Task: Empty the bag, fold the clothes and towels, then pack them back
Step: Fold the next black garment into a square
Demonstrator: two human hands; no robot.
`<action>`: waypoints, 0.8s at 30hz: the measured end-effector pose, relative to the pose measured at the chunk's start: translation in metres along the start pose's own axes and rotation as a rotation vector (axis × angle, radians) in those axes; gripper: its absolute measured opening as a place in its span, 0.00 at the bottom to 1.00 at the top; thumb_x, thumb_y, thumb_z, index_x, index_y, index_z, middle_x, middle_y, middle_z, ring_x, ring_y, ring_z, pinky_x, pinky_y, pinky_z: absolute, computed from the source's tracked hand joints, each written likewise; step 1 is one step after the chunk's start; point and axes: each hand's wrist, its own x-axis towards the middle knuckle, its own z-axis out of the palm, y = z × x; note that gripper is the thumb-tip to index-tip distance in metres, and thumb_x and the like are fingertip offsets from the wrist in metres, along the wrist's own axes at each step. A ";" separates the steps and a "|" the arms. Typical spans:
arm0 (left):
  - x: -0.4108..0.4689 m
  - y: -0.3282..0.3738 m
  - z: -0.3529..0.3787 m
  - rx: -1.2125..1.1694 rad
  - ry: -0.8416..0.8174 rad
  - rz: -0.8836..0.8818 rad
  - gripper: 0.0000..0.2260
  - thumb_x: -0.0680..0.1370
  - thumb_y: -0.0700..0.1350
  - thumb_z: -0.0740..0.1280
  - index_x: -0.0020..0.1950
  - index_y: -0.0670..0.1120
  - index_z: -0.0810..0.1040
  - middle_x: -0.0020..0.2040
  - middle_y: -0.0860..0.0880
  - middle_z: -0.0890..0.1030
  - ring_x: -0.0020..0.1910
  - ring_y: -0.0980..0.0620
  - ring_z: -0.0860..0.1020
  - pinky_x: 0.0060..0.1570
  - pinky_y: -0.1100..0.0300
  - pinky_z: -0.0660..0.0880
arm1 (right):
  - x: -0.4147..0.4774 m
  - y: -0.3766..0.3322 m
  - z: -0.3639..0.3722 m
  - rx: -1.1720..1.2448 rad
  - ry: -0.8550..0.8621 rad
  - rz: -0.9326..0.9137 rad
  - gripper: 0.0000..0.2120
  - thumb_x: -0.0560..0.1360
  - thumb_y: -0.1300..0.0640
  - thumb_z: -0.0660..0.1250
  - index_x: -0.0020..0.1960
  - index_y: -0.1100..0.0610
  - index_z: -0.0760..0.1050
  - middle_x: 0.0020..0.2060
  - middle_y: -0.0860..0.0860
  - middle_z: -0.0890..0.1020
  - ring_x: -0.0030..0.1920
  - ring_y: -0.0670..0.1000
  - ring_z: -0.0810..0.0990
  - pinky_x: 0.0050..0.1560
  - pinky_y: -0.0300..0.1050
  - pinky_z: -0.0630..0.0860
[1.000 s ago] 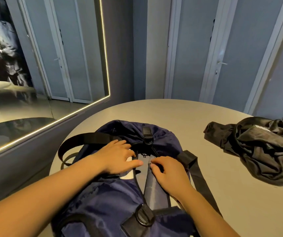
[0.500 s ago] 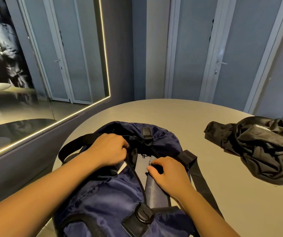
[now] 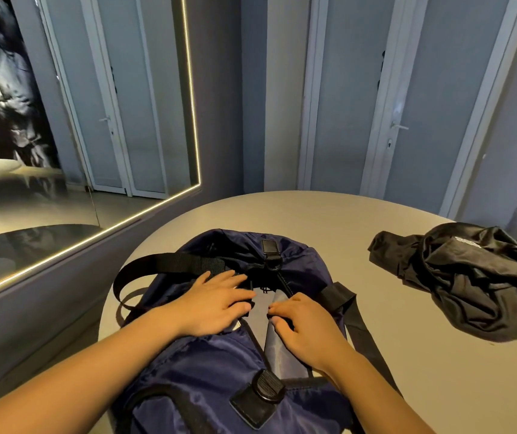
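Observation:
A navy blue bag (image 3: pixel 210 368) with black straps lies on the round grey table (image 3: pixel 307 214) right in front of me. My left hand (image 3: pixel 216 303) rests flat on the bag's top, fingers straight, beside the slit of the opening. My right hand (image 3: pixel 304 327) is on the other side of the slit, its fingers curled over the edge of the bag's fabric and its thumb tucked under. A grey lining shows between the two hands. What is inside the bag is hidden. A crumpled black garment (image 3: pixel 476 283) lies on the table to the right.
A black strap loop (image 3: pixel 169 265) sticks out over the table's left edge. A large mirror with a lit frame (image 3: pixel 72 245) stands close on the left. White doors (image 3: pixel 438 104) close off the back.
My left hand, which was curled on the bag's edge half a second ago, has flattened onto the bag. The right hand has stayed at the edge of the opening.

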 end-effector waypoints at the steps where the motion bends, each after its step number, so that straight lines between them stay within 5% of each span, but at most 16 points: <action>1: 0.002 0.003 0.000 0.040 -0.013 0.008 0.21 0.86 0.59 0.49 0.80 0.62 0.62 0.84 0.55 0.51 0.82 0.54 0.43 0.79 0.41 0.38 | 0.000 -0.001 0.000 -0.016 -0.001 0.004 0.15 0.82 0.46 0.57 0.55 0.47 0.82 0.52 0.41 0.84 0.52 0.46 0.73 0.52 0.49 0.75; 5: 0.005 0.005 -0.002 0.081 -0.045 0.014 0.22 0.87 0.58 0.46 0.80 0.60 0.64 0.84 0.54 0.53 0.83 0.52 0.44 0.79 0.39 0.38 | -0.002 0.000 -0.004 -0.071 0.004 0.024 0.16 0.82 0.43 0.56 0.49 0.47 0.79 0.45 0.42 0.82 0.49 0.45 0.72 0.47 0.50 0.75; 10: 0.003 -0.010 -0.003 0.121 -0.059 -0.003 0.22 0.87 0.58 0.46 0.77 0.59 0.70 0.83 0.54 0.58 0.83 0.52 0.47 0.79 0.39 0.41 | -0.003 -0.001 -0.009 -0.113 -0.052 0.031 0.22 0.80 0.40 0.50 0.47 0.48 0.80 0.50 0.46 0.84 0.53 0.46 0.74 0.48 0.51 0.77; 14: 0.000 -0.011 -0.015 0.078 -0.094 -0.003 0.23 0.86 0.61 0.48 0.76 0.59 0.71 0.83 0.53 0.57 0.83 0.52 0.48 0.79 0.40 0.42 | 0.002 -0.009 -0.013 -0.211 -0.100 0.059 0.20 0.83 0.44 0.53 0.39 0.52 0.72 0.38 0.50 0.78 0.45 0.50 0.72 0.41 0.54 0.74; 17: -0.012 0.002 -0.031 -0.068 -0.056 -0.020 0.23 0.85 0.62 0.53 0.79 0.58 0.67 0.83 0.51 0.58 0.82 0.51 0.51 0.79 0.46 0.48 | 0.007 -0.019 -0.027 -0.128 -0.199 0.070 0.16 0.83 0.48 0.56 0.47 0.53 0.80 0.47 0.51 0.83 0.49 0.55 0.78 0.50 0.56 0.77; 20: -0.044 0.008 -0.046 -0.329 -0.012 -0.024 0.23 0.84 0.60 0.60 0.76 0.52 0.72 0.74 0.54 0.71 0.78 0.50 0.65 0.75 0.54 0.60 | -0.003 -0.031 -0.054 0.135 -0.026 0.115 0.13 0.83 0.53 0.62 0.61 0.53 0.82 0.60 0.47 0.83 0.58 0.49 0.80 0.60 0.46 0.76; 24: -0.105 0.009 -0.040 -0.520 0.053 -0.187 0.34 0.74 0.75 0.55 0.76 0.62 0.70 0.78 0.58 0.65 0.79 0.55 0.61 0.77 0.55 0.54 | -0.045 -0.029 -0.092 -0.013 0.301 0.460 0.11 0.81 0.47 0.63 0.44 0.52 0.77 0.39 0.49 0.82 0.38 0.48 0.79 0.41 0.49 0.78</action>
